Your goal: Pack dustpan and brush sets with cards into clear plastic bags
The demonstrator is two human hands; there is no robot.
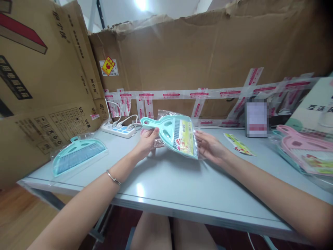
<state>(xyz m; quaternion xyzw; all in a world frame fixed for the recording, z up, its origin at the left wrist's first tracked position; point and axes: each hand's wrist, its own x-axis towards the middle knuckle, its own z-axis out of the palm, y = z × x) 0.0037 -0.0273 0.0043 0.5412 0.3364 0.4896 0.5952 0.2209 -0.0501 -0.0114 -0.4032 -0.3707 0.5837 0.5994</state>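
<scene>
My left hand [149,142] is closed around the handle end of a mint-green dustpan [170,133], thumb on top. The dustpan is in a clear plastic bag, with a brush and a yellow-green printed card [186,137] in it. It is held tilted above the table, handle to the left. At its wide right edge, my right hand [210,146] grips the bagged side with bent fingers, which are partly hidden. A bit of pink shows behind the handle by my left hand; I cannot tell what it is.
Another bagged mint dustpan [80,154] lies on the table [166,187] at left. A power strip [118,129] with plugged cables stands at the back. On the right are a loose printed card [239,144], an upright screen [257,118] and stacked pink and green dustpans [299,142]. Cardboard [177,59] walls the back.
</scene>
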